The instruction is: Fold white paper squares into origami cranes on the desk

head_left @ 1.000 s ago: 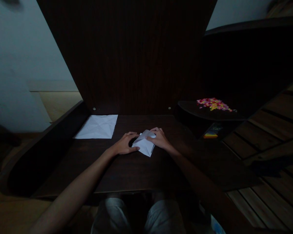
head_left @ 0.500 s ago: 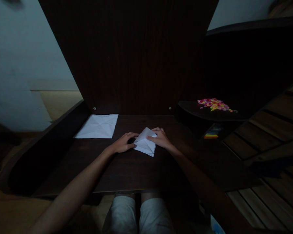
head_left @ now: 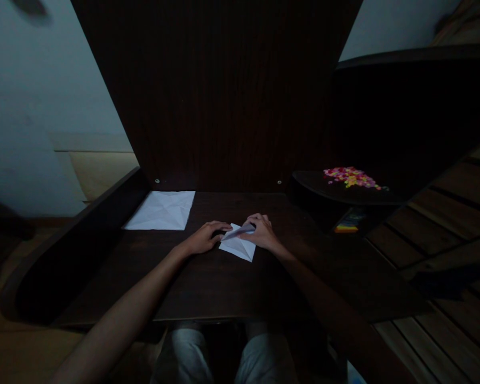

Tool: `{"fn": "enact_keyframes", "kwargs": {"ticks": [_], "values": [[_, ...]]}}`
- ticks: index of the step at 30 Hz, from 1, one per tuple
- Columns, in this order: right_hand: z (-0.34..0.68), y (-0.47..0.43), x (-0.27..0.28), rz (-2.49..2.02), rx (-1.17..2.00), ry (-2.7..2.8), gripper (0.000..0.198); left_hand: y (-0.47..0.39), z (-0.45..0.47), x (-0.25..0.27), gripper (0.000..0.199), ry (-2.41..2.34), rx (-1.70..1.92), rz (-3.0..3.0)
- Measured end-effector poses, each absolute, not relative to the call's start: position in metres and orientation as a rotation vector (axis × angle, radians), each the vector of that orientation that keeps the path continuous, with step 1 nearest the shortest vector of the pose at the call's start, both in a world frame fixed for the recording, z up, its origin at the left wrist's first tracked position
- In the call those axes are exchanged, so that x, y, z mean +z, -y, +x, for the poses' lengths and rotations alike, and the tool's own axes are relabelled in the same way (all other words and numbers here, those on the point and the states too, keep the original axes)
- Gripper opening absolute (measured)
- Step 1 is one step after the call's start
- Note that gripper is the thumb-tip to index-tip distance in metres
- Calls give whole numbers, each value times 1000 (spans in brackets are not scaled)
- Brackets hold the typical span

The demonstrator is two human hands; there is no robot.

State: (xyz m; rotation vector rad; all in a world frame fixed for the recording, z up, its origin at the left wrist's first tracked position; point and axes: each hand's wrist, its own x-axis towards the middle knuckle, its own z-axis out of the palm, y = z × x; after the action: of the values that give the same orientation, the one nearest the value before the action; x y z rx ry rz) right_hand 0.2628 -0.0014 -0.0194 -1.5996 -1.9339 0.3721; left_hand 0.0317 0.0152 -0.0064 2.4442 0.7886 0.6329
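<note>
A small folded white paper (head_left: pixel 239 247) lies on the dark desk between my hands, with one flap lifted at its far side. My right hand (head_left: pixel 261 233) pinches that raised flap between thumb and fingers. At the paper's left corner, my left hand (head_left: pixel 207 237) is bent round the edge, thumb and fingertips touching it. The shaded underside of the flap faces me, and the fingertips behind it are partly hidden.
A larger creased white sheet (head_left: pixel 160 210) lies flat at the desk's back left. Small pink, red and yellow pieces (head_left: pixel 352 177) are heaped on a curved shelf (head_left: pixel 316 184) to the right. A raised side panel (head_left: pixel 76 240) borders the desk on the left.
My right hand has lifted the far flap of the folded paper and tipped it up toward me. My left hand has stayed at the left corner. The view has shifted slightly.
</note>
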Motion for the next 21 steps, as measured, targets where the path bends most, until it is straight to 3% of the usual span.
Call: {"fn": "enact_keyframes", "kwargs": {"ticks": [14,21], "values": [[264,2,-18,-1594,392,1957,27,-14,25,3,46,-735,554,2365],[266,3,-14,-1631,409,2021,49,-16,25,-2,44,-819,541,2325]]}}
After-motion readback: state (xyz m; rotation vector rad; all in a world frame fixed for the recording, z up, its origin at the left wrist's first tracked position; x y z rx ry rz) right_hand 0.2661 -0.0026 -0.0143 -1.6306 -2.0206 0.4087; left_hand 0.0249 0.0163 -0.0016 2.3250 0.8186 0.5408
